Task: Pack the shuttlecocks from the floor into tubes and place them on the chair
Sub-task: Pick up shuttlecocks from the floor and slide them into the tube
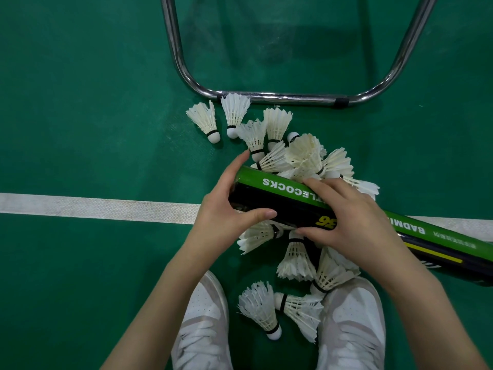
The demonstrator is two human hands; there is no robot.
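Tube [288, 193] held across the shuttlecocks [298, 161] — long axis upper-left to lower-right.
Left hand [226, 209] cups its end, right hand [346, 220] clamps mid-body; chair frame [280, 97] beyond — open floor [80, 102] left.

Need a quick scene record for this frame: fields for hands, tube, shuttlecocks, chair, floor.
left hand: grips the tube's near end, thumb underneath
right hand: wraps the tube mid-length
tube: green and black, held roughly level above the pile, far end runs out of frame at right
shuttlecocks: white, loose on the floor, most heaped under the tube, two apart by the chair frame
chair frame: chrome tube base, behind the pile
floor: green court, white line crossing
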